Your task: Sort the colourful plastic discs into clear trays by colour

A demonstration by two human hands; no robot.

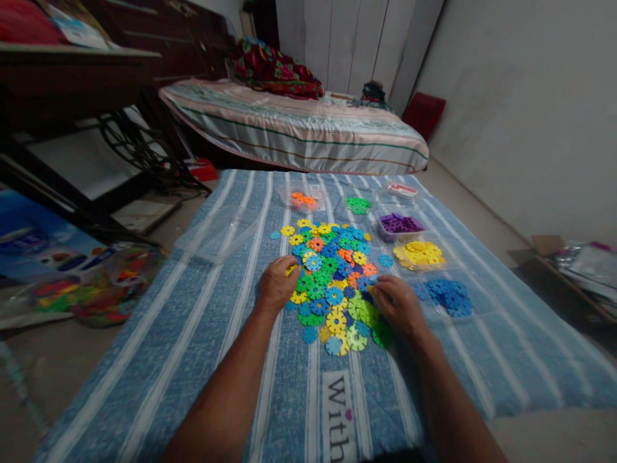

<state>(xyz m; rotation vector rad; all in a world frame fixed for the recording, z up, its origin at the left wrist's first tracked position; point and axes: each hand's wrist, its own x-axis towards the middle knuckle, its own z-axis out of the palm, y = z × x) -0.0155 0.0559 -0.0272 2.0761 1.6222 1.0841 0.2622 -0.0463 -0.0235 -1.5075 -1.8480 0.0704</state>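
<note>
Sorting partway: purple tray [399, 225], yellow pile [419, 254], blue pile [447, 294] started; mixed heap [332, 276] remains large; left hand [277, 283] fingers pinch a yellow disc [290, 270], right hand [398, 305] fingers curled into the heap, grip unclear.

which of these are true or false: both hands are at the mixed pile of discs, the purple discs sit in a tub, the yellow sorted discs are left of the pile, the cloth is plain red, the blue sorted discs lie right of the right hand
1. Both hands are at the mixed pile of discs. True: the left hand rests on its left edge and the right hand on its right edge.
2. The purple discs sit in a tub. True.
3. The yellow sorted discs are left of the pile. False: they lie to its right.
4. The cloth is plain red. False: it is blue with white stripes.
5. The blue sorted discs lie right of the right hand. True.
</note>
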